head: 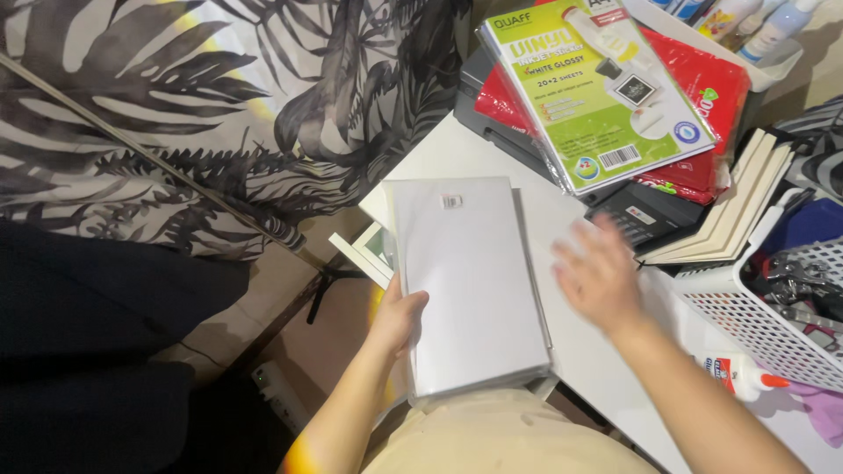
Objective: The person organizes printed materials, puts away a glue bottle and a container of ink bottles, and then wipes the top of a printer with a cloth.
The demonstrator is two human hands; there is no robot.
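Left hand [397,318] grips the near-left edge of a white plastic-wrapped pack of sheets [470,281], thumb on top and fingers underneath, holding it flat over the near-left edge of the white worktop [606,369]. Right hand [600,279] hovers spread and blurred just right of the pack, holding nothing. Looks like the pack is mid-handling; my guess is the next move needs the right hand to catch its right edge so it stays level.

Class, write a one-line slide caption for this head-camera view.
Left hand holds a white plastic-wrapped pack over a white table while the open right hand hovers beside it.
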